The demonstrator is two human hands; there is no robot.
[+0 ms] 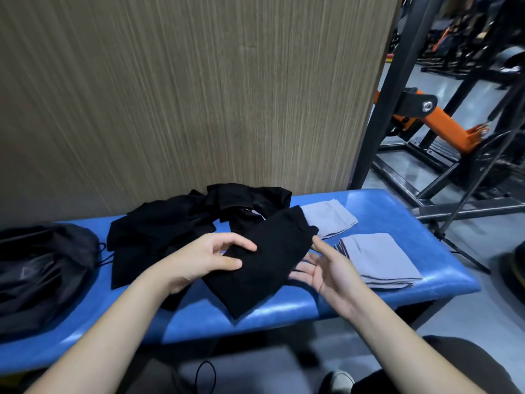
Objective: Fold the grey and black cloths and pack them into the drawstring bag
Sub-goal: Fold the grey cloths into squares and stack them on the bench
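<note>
Left hand [218, 257] pinching half-folded black cloth [264, 265] over blue bench [397, 211]; right hand [326, 268] open beneath; two grey cloths [380, 257] folded; black pile [170, 223] left, maybe several; drawstring bag [42, 265] unpacked yet.

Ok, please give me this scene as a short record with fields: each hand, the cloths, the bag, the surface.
left hand: pinches the black cloth between thumb and fingers
right hand: open, palm up, at that cloth's right edge
grey cloths: two folded, right end of the bench
other black cloths: unfolded heap
drawstring bag: left end of the bench
surface: blue padded bench
</note>
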